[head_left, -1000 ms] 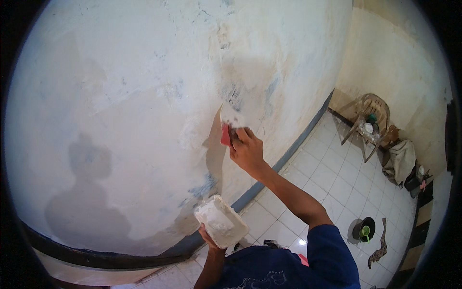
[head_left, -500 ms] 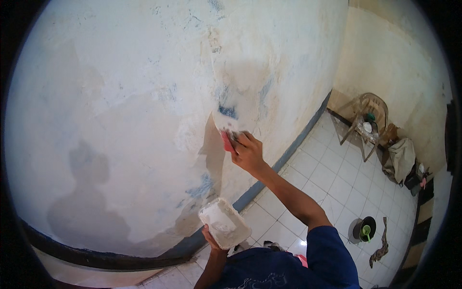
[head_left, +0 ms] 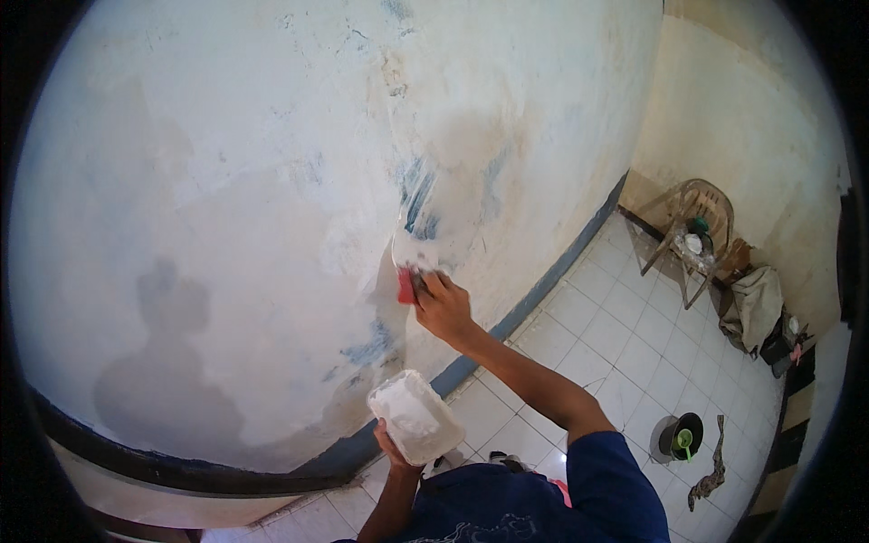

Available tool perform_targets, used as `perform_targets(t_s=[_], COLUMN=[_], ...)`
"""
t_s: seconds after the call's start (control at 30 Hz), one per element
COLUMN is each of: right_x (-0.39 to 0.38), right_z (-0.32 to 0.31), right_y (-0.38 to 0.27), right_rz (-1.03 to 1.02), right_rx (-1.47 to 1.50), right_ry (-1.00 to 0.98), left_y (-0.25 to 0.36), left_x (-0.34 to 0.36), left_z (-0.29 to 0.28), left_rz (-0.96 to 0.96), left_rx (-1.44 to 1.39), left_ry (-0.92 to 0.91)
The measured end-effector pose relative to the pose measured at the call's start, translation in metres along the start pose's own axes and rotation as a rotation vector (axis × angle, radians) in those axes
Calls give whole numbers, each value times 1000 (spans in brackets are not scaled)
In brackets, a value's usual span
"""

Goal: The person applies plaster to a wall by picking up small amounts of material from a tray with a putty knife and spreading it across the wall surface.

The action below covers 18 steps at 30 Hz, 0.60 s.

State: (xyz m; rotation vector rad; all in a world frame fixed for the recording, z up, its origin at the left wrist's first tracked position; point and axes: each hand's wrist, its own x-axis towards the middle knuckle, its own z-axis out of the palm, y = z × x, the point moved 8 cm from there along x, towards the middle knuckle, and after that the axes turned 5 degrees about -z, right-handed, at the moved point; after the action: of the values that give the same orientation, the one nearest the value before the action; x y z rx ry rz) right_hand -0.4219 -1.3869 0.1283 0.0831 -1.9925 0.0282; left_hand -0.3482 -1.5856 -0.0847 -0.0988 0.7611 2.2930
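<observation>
In front of the person, the wall [head_left: 226, 235] is filling most of the view, pale and uneven. The tiled floor [head_left: 579, 317] is lying below to the right, so I think catching the drops is worth some care.

The tray [head_left: 445, 441] is standing out before the body, near the lower wall, its open side facing up. For good work it should be staying close under the scraper.

The right hand [head_left: 444, 308] is closing its fingers firmly on the scraper, though their tips are partly hiding. The left hand [head_left: 391, 443] is gripping the tray at its left side; how the fingers are bending underneath, I cannot tell.

Above the scraper, one blue patch [head_left: 418, 204] is showing through; another patch [head_left: 369, 344] is showing lower. In my judgement the person is spreading paste [head_left: 398, 407], which the tray is carrying, so overlapping strokes would be covering these patches best.

The red scraper [head_left: 405, 288] is lying at the wall between both patches; exact edge contact I cannot see. Keeping it low-angled, with even pressure, should be leaving a thin layer without ridges.
</observation>
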Motion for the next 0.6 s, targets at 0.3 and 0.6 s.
perform_targets(t_s=[0.3, 0.6], right_x=[59, 1], right_z=[-66, -27], right_y=[110, -3], right_rz=[180, 13], right_rx=[-120, 174], right_ry=[292, 52], left_y=[-8, 13], left_x=[1, -8], left_z=[-2, -2], left_rz=[-16, 47], left_rx=[-58, -35], left_ry=[-27, 16])
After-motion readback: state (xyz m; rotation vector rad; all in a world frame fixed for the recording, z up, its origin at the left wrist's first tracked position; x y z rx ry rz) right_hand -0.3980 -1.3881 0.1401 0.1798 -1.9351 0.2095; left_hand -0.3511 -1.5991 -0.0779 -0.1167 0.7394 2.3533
